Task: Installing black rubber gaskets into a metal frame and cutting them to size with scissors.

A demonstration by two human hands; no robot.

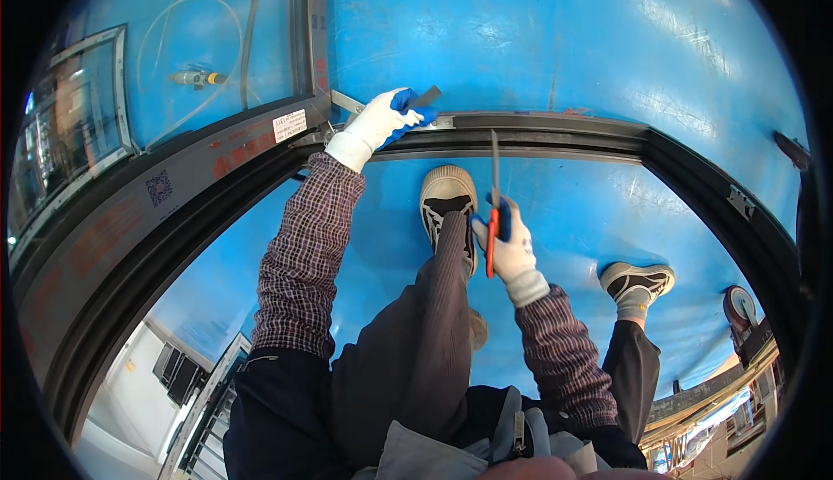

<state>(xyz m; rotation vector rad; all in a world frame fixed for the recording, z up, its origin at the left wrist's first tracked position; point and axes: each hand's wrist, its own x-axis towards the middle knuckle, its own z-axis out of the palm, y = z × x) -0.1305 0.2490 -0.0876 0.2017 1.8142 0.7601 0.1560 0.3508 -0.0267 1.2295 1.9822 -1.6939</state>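
A blue floor covering, smooth and scuffed with pale glare, spreads across the scene. Upon it stands a dark frame of long, straight-edged, grooved profiles; its crossbar runs left to right, with open floor on both the far and near sides. At the left, the wide side member bears reddish print and a white label. One black shoe with a pale toe stands just on the near side of the crossbar. The left hand, in a white knit glove with blue coating, is above the crossbar's left end, its fingers closed about a flat, dark strip whose squared end juts out to the far right. The right hand, similarly gloved, is nearer and farther right, fingers wrapped around the red handle of a slender-bladed tool. The grey blade points away, its tip overlapping the crossbar in view; whether they touch cannot be told. Open floor surrounds this hand to the right.
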